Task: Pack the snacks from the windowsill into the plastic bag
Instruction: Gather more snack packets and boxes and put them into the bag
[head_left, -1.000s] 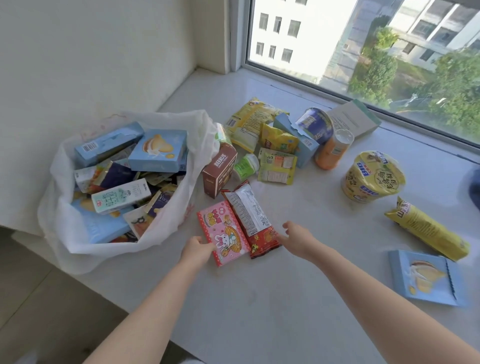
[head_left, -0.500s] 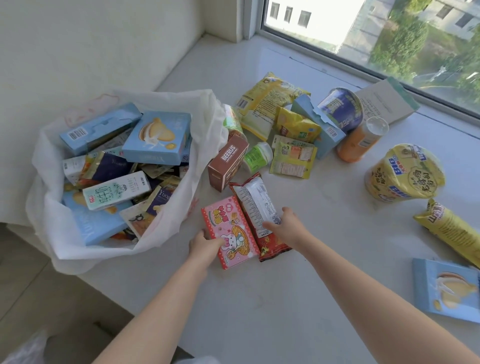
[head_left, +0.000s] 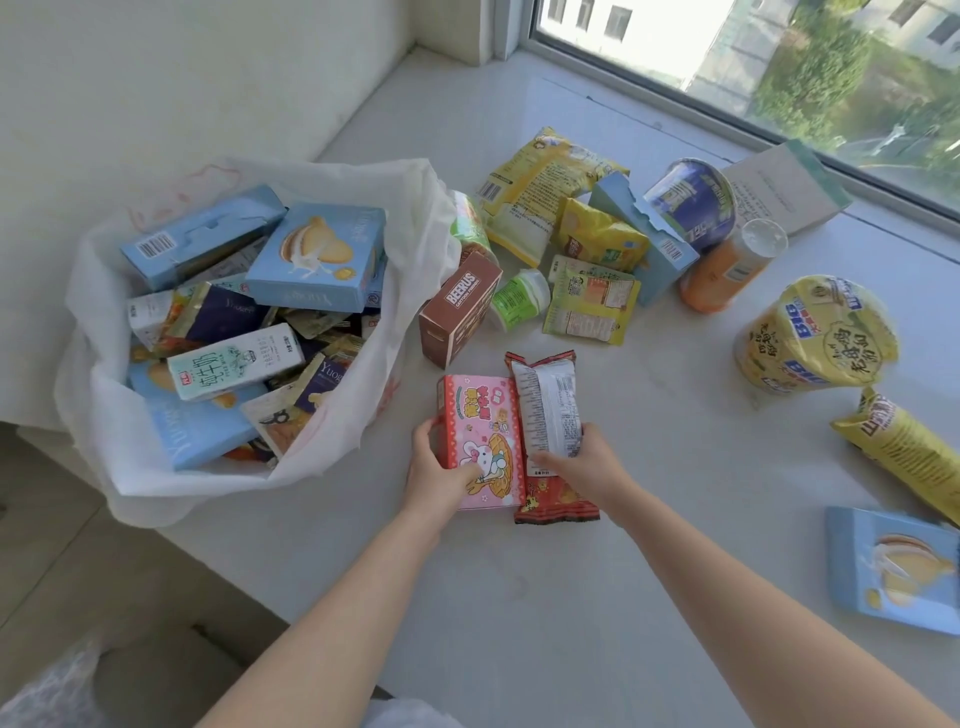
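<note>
looking down over both forearms, i see the left hand (head_left: 441, 470) gripping the near left corner of a pink box (head_left: 483, 431), thumb across its printed face, fingers round its left edge. the right hand (head_left: 582, 462) curls over the lower half of a red packet (head_left: 545, 410), pinching it from the right. box and packet sit side by side, touching, at the windowsill (head_left: 519, 597); i cannot tell whether they are lifted clear of it. both long axes run away from me toward the window. the plastic bag (head_left: 104, 426) lies to the left of the pink box, near but apart, its mouth gaping upward and heaped with blue boxes and cartons. so the carry goes leftward, and the left hand is nearer the mouth; i judge the box goes in first and the packet crosses after. a brown box (head_left: 460, 306) stands just beside the bag's wall, with more snacks scattered beyond.
</note>
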